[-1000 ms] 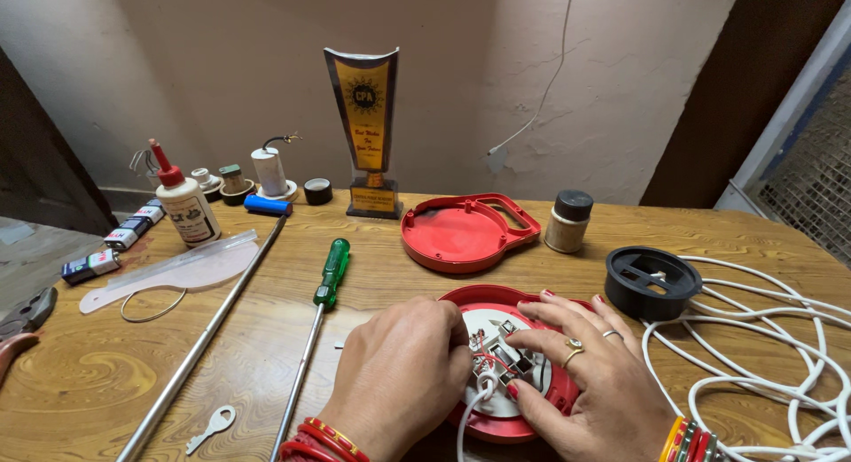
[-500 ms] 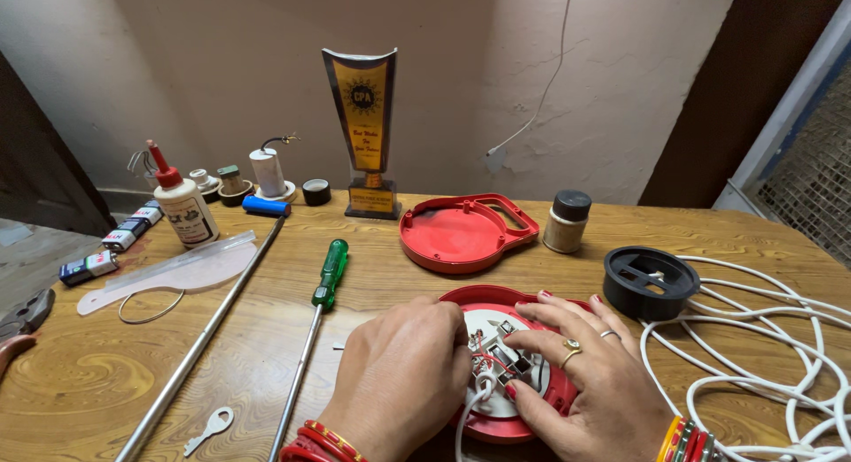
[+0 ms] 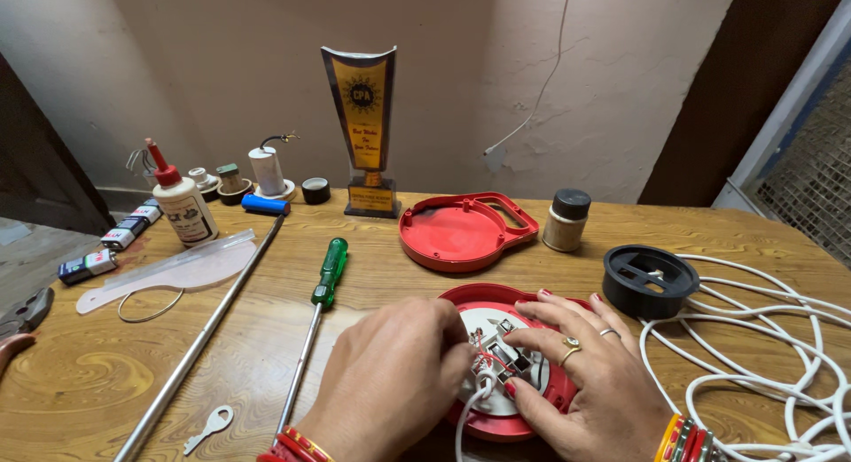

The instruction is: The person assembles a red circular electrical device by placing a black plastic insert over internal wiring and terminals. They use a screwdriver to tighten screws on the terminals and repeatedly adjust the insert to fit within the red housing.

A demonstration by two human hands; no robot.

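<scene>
Centrally, near counter [image 3: 266, 338] edge: red round casing [image 3: 496, 307] with white inner plate and wires. Left hand [image 3: 390, 382] fingers curled together on the wires; right hand [image 3: 585, 382] fingers spread flat, pressing casing. Green-handled screwdriver [image 3: 321, 302] lies just left.

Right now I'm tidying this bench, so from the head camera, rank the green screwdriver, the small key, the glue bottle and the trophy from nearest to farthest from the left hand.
From the left hand:
1. Green screwdriver: its shaft runs just left of the hand.
2. Small key: front edge, further left.
3. Trophy: back, by the wall.
4. Glue bottle: back left.
The trophy and glue bottle are close to call.
</scene>
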